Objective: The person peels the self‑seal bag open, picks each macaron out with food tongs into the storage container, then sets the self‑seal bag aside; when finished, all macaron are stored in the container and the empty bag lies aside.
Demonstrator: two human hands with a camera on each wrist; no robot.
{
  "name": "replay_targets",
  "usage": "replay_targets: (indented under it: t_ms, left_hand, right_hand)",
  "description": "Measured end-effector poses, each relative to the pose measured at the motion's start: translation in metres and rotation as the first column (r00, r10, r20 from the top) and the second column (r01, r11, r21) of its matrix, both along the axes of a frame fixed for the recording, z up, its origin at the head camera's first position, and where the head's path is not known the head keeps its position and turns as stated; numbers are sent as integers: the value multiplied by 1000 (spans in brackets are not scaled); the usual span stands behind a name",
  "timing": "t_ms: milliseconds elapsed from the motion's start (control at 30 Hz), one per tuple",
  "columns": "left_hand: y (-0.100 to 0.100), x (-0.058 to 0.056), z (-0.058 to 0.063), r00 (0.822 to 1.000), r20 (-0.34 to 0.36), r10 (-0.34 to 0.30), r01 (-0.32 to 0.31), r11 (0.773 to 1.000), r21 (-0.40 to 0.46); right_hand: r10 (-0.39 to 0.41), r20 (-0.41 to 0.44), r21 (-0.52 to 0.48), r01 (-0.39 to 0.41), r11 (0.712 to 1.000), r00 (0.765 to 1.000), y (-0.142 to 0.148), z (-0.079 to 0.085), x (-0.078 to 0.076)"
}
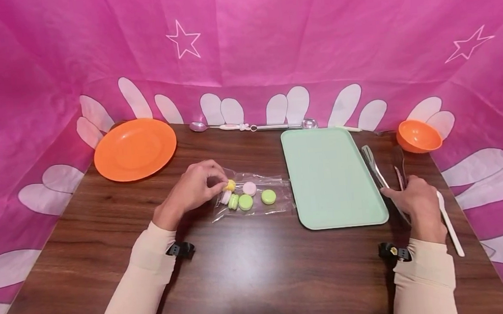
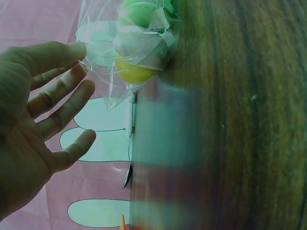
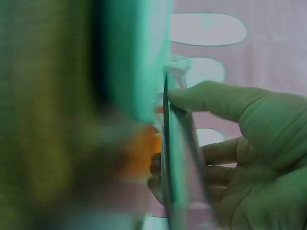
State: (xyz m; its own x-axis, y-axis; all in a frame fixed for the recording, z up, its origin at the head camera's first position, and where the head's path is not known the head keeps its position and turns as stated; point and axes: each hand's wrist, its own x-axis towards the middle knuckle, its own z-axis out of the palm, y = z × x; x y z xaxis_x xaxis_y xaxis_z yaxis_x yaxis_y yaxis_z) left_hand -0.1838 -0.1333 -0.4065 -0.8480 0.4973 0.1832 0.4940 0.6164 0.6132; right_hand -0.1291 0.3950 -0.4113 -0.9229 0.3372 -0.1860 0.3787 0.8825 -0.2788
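My left hand [image 1: 197, 186] pinches the corner of a clear plastic bag [image 1: 259, 209] between thumb and forefinger, its other fingers loosely spread in the left wrist view. Inside the bag are several toy-like macarons: a yellow one [image 1: 231, 184] close to my fingertips, pink ones [image 1: 249, 189] and green ones [image 1: 268, 197]. On the right, my right hand [image 1: 417, 203] grips metal tongs [image 1: 379, 171], thumb on the near side and fingers beyond. The right wrist view shows the tongs [image 3: 177, 139] upright and blurred. A fork [image 1: 400, 157] and a knife [image 1: 398, 177] lie by the right fingers.
A mint green tray [image 1: 335, 177] lies between bag and tongs. An orange plate [image 1: 135, 150] is at back left, an orange bowl [image 1: 418, 136] at back right. A spoon [image 1: 198, 126] and a scoop [image 1: 308, 123] line the back edge; a white utensil [image 1: 449, 225] lies far right.
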Motion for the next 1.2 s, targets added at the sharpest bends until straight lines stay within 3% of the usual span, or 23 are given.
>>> replay_targets:
  t_ms: [200, 300, 367, 467, 567, 667, 1067, 1200]
  left_hand:
    - [-1, 0, 0, 1000, -9, -2, 2, 1000, -4]
    - [-2, 0, 2, 1000, -19, 6, -6, 1000, -2]
    - [-3, 0, 3, 1000, -21, 14, -14, 1000, 1]
    - [-4, 0, 5, 1000, -19, 21, -21, 1000, 2]
    - [-4, -1, 5, 1000, -12, 17, -17, 1000, -4]
    - [-3, -1, 5, 1000, -6, 12, -12, 1000, -8]
    - [-2, 0, 3, 1000, 6, 0, 0, 1000, -25]
    - [-2, 1, 4, 1000, 17, 2, -1, 1000, -28]
  right_hand:
    - [5, -112, 4, -5, 1000, 994, -10, 34, 13]
    - [108, -137, 7, -108, 994, 985, -17, 54, 21]
    - [236, -162, 13, -237, 971, 958, -25, 63, 25]
    - [433, -176, -2, -440, 898, 884, -43, 71, 27]
    - [558, -172, -44, -572, 819, 812, -65, 73, 27]
    - [608, -146, -119, -623, 773, 781, -84, 73, 25]
    - [696, -151, -136, -712, 689, 702, -131, 54, 10]
    - [706, -164, -80, -723, 686, 689, -142, 48, 8]
